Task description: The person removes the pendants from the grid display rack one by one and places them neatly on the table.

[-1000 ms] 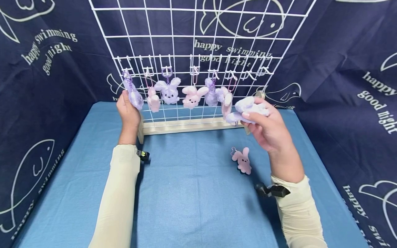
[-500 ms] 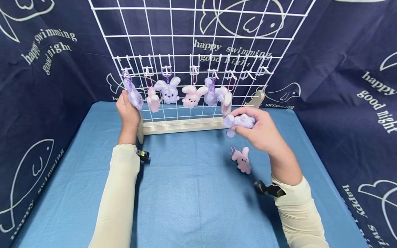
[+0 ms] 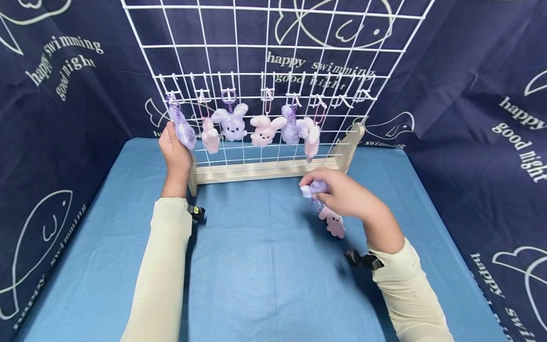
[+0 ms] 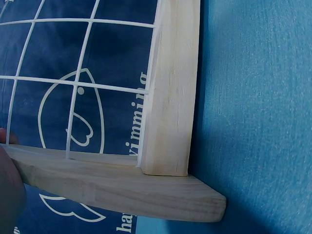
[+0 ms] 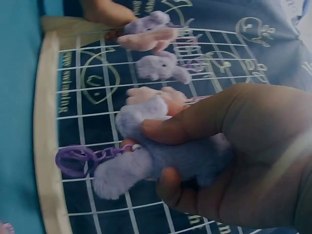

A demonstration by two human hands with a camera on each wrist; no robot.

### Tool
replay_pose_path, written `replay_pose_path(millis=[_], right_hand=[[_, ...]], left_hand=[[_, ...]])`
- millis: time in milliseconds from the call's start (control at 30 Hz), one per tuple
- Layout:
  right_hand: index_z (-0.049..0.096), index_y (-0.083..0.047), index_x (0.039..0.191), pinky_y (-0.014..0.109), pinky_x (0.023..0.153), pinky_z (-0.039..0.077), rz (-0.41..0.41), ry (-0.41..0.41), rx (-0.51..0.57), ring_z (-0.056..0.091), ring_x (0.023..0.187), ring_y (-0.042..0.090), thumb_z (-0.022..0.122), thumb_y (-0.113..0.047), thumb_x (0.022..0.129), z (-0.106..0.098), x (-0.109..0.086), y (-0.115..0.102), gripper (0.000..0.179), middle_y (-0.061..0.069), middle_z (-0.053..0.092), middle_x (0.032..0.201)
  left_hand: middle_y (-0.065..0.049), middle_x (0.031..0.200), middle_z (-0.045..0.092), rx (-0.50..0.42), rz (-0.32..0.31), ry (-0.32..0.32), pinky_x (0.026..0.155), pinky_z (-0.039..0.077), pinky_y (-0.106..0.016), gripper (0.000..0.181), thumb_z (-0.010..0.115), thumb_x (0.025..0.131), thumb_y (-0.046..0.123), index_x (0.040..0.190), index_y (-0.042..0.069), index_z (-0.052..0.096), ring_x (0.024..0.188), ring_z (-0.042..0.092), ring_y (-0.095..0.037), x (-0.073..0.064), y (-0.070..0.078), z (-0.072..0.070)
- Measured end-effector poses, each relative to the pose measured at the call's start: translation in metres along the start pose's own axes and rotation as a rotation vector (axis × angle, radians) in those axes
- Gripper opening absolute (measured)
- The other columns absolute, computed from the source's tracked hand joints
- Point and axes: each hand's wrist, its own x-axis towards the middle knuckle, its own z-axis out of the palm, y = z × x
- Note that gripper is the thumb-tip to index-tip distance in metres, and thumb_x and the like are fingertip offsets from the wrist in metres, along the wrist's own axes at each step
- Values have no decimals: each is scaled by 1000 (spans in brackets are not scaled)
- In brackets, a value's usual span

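Observation:
My right hand point(image 3: 342, 192) pinches a purple plush bunny keychain point(image 3: 318, 187) above the blue table, just in front of the rack's wooden base. In the right wrist view, thumb and fingers wrap its body, and its purple ring point(image 5: 73, 161) and chain dangle free. Below this hand a pink bunny keychain point(image 3: 333, 224) lies on the cloth. At the left end, my left hand point(image 3: 176, 149) grips the rack's wooden foot point(image 4: 122, 187), close behind a hanging purple bunny point(image 3: 184, 130). Only part of that hand shows in the left wrist view.
A white wire grid rack point(image 3: 252, 47) stands upright at the back. Purple and pink bunnies alternate on its hooks, among them a pink one point(image 3: 264, 132) mid-row. Two bare hooks point(image 3: 343, 101) stick out at the right end. Dark printed cloth point(image 3: 478, 118) surrounds the table.
My right hand has moved down and left, away from the rack's right side, carrying the purple bunny toward the pink one on the table. The left hand has stayed put.

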Motion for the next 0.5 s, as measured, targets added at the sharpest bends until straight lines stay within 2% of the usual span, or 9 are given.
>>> replay_pose_path(millis=[133,233,400,500], right_hand=[[70,-9,118,41,90,53,34,-63,0,63,97,22,70,9,91,9,3,7,32,8,70,106],[70,-10,120,36,85,52,77,-141,13,62,92,19,70,6,92,12,5,11,32,8,69,104],[66,-9,129,32,75,52,136,-291,38,61,76,15,65,3,92,16,8,18,39,9,66,101],[63,-7,133,32,69,53,154,-346,56,60,67,14,62,1,90,19,9,22,43,9,66,100]], left_hand=[[13,70,62,-8,0,-5,65,45,-19,45,36,111,6,81,23,64,63,55,-2,1,1,0],[13,70,61,-11,0,-8,64,45,-19,45,37,111,5,80,23,64,62,55,-2,2,1,0],[14,70,62,-6,-6,-3,65,45,-19,45,36,112,6,80,23,64,63,55,-2,2,-1,-1],[14,71,63,-5,-14,0,66,45,-19,46,36,112,6,80,24,63,64,56,-2,2,-2,-1]])
